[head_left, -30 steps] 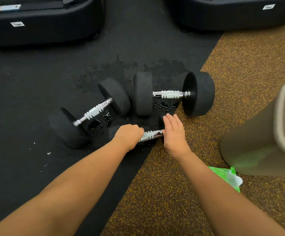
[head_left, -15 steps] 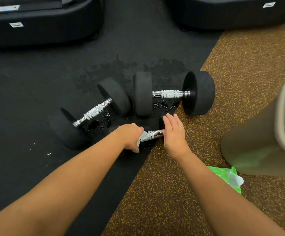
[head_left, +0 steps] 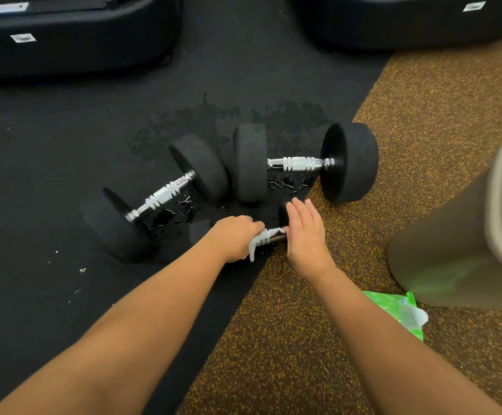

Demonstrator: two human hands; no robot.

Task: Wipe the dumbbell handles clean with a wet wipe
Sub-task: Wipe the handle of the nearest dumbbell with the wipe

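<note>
The chrome handle [head_left: 275, 234] of the small dumbbell [head_left: 282, 214] is being wiped. This dumbbell, the nearest of three, lies on the floor at the seam between the black mat [head_left: 64, 130] and the speckled brown flooring [head_left: 423, 115].

The wet wipe [head_left: 257, 242] is wrapped round the handle's left part. It is gripped there by the left hand [head_left: 235, 238], fingers curled over it. Against a second ago, the fist is turned and a white tail of wipe is now exposed under it, where none was seen. A twisting stroke is judged under way.

The right hand [head_left: 306, 235] is unchanged: flat, fingers straight, laid on the right head to steady it. The handle's right end is shown bare, so this handle is judged part done.

Just beyond lie the left large dumbbell [head_left: 165, 194] and the right large dumbbell [head_left: 299, 163], with water drops under both handles. A green wipes packet [head_left: 393, 310] and a beige bin [head_left: 453, 250] are seen at right.
</note>
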